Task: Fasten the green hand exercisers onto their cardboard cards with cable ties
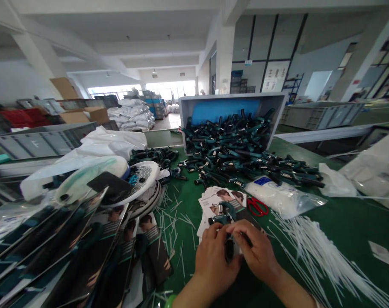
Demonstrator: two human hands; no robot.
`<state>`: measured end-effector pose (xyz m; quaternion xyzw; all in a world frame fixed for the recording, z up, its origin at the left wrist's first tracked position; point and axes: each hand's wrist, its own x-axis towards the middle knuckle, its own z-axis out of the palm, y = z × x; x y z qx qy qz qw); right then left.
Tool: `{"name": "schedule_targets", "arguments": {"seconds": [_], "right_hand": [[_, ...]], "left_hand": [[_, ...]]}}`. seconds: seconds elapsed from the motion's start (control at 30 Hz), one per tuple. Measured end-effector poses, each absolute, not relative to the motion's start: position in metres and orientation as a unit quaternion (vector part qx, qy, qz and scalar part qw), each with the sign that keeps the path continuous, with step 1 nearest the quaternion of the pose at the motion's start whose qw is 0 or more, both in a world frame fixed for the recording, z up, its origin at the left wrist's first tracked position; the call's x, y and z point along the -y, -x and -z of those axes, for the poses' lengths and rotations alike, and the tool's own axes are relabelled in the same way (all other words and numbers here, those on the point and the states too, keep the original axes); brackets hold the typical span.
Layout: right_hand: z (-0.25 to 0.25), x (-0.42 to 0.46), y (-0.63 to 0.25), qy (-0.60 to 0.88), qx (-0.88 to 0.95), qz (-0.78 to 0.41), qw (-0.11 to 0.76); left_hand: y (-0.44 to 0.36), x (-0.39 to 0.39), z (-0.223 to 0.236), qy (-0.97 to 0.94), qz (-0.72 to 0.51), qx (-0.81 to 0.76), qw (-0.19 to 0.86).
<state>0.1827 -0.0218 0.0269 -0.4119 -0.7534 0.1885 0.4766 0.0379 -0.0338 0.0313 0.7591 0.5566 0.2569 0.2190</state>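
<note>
My left hand (213, 256) and my right hand (257, 248) meet over a stack of printed cards (213, 201) on the green table (342, 226). Both pinch a dark green and black hand gripper (225, 219) that lies on the top card, fingers curled tight around it. What the fingertips hold besides the hand gripper is hidden. Red-handled scissors (257, 206) lie just right of the cards.
A tipped grey bin (233, 107) spills a heap of hand grippers (242, 149) across the table. A clear bag of white ties (282, 194) and loose white ties (319, 256) lie to the right. Finished packaged cards (69, 248) are piled at the left, plastic bags (95, 149) behind them.
</note>
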Motion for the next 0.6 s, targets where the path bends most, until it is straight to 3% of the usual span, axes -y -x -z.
{"name": "schedule_targets", "arguments": {"seconds": [0.17, 0.33, 0.6], "right_hand": [[-0.042, 0.016, -0.179, 0.401, 0.760, -0.314, 0.403], [-0.029, 0.015, -0.192, 0.392, 0.845, -0.186, 0.313], [-0.006, 0.026, -0.185, 0.408, 0.813, -0.170, 0.379]], "left_hand": [[-0.024, 0.026, -0.028, -0.757, -0.247, -0.574, 0.188], [-0.001, 0.022, -0.027, -0.768, -0.235, -0.565, 0.188], [-0.014, 0.018, -0.020, -0.722, -0.288, -0.599, 0.192]]}}
